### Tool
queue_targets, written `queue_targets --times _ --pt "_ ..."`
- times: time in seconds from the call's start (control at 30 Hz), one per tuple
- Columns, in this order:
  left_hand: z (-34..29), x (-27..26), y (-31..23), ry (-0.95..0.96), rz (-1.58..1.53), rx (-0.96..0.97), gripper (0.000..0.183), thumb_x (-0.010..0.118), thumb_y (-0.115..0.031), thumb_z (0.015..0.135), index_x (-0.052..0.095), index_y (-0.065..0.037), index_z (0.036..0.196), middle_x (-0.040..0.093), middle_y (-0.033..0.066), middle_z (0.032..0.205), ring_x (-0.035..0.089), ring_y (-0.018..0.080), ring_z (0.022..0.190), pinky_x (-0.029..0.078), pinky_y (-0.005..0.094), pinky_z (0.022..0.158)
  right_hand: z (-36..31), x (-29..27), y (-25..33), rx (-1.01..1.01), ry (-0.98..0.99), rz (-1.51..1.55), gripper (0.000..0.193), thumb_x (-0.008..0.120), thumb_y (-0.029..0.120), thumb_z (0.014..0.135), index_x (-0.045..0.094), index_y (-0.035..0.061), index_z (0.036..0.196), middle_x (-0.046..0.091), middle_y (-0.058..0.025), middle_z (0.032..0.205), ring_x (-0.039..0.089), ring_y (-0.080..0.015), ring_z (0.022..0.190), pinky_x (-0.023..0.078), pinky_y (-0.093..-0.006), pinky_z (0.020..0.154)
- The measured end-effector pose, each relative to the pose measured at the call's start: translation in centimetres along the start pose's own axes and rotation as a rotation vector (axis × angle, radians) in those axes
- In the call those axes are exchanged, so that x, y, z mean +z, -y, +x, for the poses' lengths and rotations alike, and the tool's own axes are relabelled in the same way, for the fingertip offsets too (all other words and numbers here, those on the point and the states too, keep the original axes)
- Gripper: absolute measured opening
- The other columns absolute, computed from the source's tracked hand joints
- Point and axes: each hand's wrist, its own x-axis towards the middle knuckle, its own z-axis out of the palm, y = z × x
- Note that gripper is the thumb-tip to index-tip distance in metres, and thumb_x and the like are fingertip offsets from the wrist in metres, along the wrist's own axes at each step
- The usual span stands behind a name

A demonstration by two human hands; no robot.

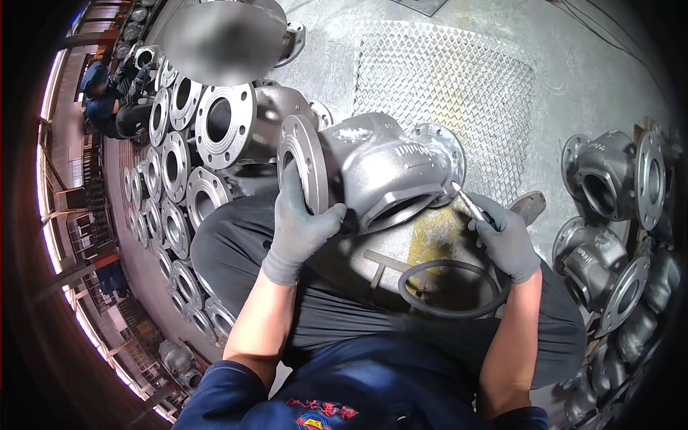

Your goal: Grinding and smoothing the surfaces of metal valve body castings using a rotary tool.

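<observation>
A grey cast metal valve body (387, 161) with round bolt-hole flanges lies on its side before my knees, a dark oval opening facing me. My left hand (301, 222), in a grey glove, is closed on the rim of its near-left flange (304, 163), fingers inside the bore and thumb outside. In my gloved right hand (509, 240) is a pencil-shaped die grinder (469, 204) with a small pinkish tip. The tip is at the edge of the right-hand flange (446, 154); whether it touches I cannot tell. A black hose (451, 313) loops below that hand.
Several flanged castings (174, 166) stand in rows at left, and more castings (605, 175) are at right. A diamond-mesh metal sheet (444, 86) lies on the floor ahead. A T-shaped metal bar (380, 269) lies between my legs. Another person (107, 104) sits at far left.
</observation>
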Motion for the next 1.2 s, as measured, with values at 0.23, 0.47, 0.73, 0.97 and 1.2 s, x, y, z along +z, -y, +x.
queue_targets --times 0.23,0.47,0.73,0.97,1.2 --pt "2.4 0.0 -1.5 0.003 -0.009 -0.029 0.062 0.081 -0.009 0.080 0.057 0.005 0.136 0.069 0.0074 0.109 0.066 0.0147 0.096 0.058 0.0319 0.084 -1.1 0.6 -0.4 -0.070 -0.105 0.026 0.048 0.061 0.002 0.096 0.065 0.0027 0.144 0.072 -0.0047 0.090 0.060 -0.0079 0.071 0.053 -0.0275 0.069" --pt "9.3 1.1 -5.9 0.094 -0.394 -0.358 0.036 0.084 -0.022 0.091 0.074 0.005 0.113 0.076 0.0125 0.096 0.072 0.0155 0.079 0.056 0.0296 0.062 -2.6 0.8 -1.0 -0.104 -0.192 0.112 0.052 0.056 -0.001 0.099 0.061 0.0058 0.151 0.071 -0.0036 0.088 0.060 -0.0059 0.072 0.053 -0.0240 0.070" --pt "9.6 1.8 -6.4 0.136 0.156 0.119 0.077 0.093 -0.046 0.076 0.063 0.008 0.122 0.076 0.0224 0.114 0.075 0.0373 0.105 0.058 0.0446 0.094 -3.1 0.8 -2.5 -0.060 -0.261 0.186 0.052 0.065 0.003 0.096 0.064 0.0046 0.148 0.067 -0.0020 0.084 0.058 -0.0070 0.068 0.051 -0.0254 0.067" --pt "5.7 3.0 -2.5 0.082 0.565 0.433 0.067 0.080 -0.011 0.064 0.053 0.003 0.123 0.070 0.0284 0.106 0.067 0.0488 0.106 0.054 0.0514 0.094 -1.7 0.4 -3.9 -0.084 -0.285 0.205 0.053 0.065 0.007 0.096 0.063 0.0063 0.149 0.070 -0.0051 0.088 0.062 -0.0102 0.069 0.053 -0.0278 0.067" --pt "3.3 2.4 -1.1 0.115 0.579 0.158 0.063 0.083 -0.015 0.067 0.049 -0.002 0.118 0.069 0.0246 0.098 0.070 0.0472 0.093 0.057 0.0509 0.082 -2.2 0.4 -3.5 -0.044 -0.255 0.118 0.052 0.063 0.012 0.097 0.062 0.0059 0.149 0.075 -0.0141 0.097 0.070 -0.0173 0.077 0.056 -0.0322 0.074"
